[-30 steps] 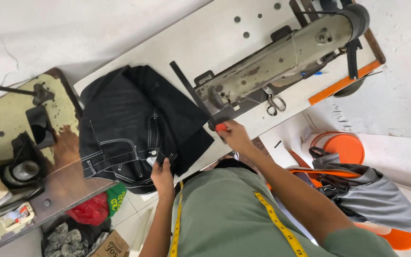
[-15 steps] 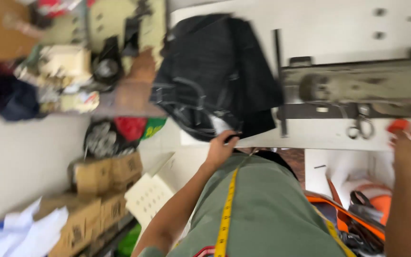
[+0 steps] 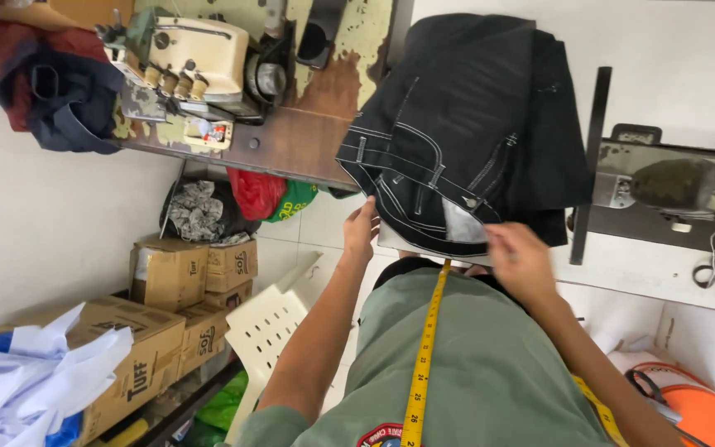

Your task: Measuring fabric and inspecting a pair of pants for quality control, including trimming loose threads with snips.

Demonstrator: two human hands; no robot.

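While the folded black denim jeans with white stitching (image 3: 465,132) lie on the white tabletop (image 3: 672,58), my left hand (image 3: 361,229) and right hand (image 3: 516,252) close their fingers on the near waistband; heavy, floppy cloth, best gripped there

Sewing machine (image 3: 672,186) crowds jeans (image 3: 465,124); beyond, seemingly bare tabletop (image 3: 672,58).
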